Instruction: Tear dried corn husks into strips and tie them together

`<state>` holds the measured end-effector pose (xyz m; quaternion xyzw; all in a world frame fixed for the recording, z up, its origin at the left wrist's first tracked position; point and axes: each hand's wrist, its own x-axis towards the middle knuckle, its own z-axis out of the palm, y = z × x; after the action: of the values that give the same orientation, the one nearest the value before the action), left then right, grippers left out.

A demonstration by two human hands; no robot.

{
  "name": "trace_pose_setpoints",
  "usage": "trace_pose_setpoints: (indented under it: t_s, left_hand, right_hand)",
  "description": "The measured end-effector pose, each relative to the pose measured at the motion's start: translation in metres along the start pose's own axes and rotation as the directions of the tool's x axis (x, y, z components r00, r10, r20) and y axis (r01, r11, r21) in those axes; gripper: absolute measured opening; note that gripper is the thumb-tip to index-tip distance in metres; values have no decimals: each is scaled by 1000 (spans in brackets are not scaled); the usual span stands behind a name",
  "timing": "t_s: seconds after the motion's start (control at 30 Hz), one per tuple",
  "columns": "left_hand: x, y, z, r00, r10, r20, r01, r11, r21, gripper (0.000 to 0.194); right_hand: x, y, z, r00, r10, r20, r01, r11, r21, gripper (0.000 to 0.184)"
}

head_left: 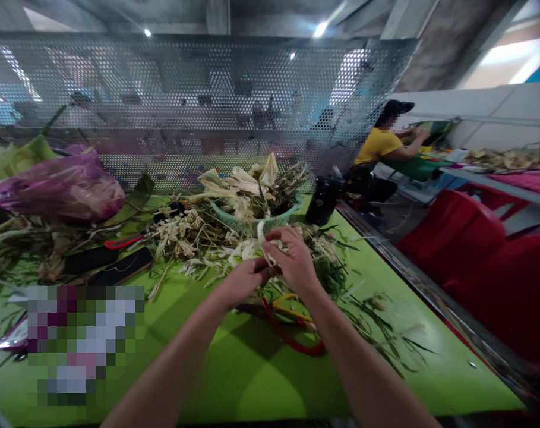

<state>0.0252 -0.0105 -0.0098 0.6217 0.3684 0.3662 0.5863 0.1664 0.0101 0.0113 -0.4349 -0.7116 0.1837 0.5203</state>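
Note:
Over the middle of the green table [270, 374] my two hands meet. A pale, curved strip of plant material [261, 235], perhaps husk, sticks up from between my right fingers. My right hand [291, 258] is closed on it in a pinch. My left hand [247, 280] is closed just below, its fingertips pressed together close to the right ones; what they grip is hidden. Scissors with red and yellow handles [291, 342] lie on the table under my wrists. Loose pale scraps [234, 252] and green shreds [332, 276] lie around the hands.
Behind the hands stands a green basket [234, 220] heaped with dried husks [252, 178]. A dark bottle [324, 199] is beside it. A purple plastic bag [69, 187] sits at left, near dark flat pieces [120, 266]. Perforated metal sheeting [163, 101] closes the back; a person [381, 142] sits at right.

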Motion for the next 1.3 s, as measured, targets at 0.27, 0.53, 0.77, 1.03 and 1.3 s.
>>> trace_pose_setpoints:
  t_s: [0.27,0.53,0.77,1.03,1.3]
  left_hand:
    - [-2,6,-9,962,14,-272,-72,976,-204,32]
    - [-2,6,-6,972,-29,-235,-45,951,-306,26]
    - [-1,5,-7,980,-114,-162,31,897,-440,27]
    - [-2,6,-10,980,-81,-182,-9,895,-446,29]
    - [-1,8,-16,936,-121,-331,-32,906,-421,37]
  right_hand:
    - [2,12,0,962,248,118,-267,946,182,27]
    - [-2,5,6,899,343,271,-437,720,539,21]
    - [-2,6,7,898,378,225,-434,676,595,23]
    - [-2,4,6,881,427,206,-455,641,618,26]
    - [1,5,-3,933,264,246,-336,883,326,25]
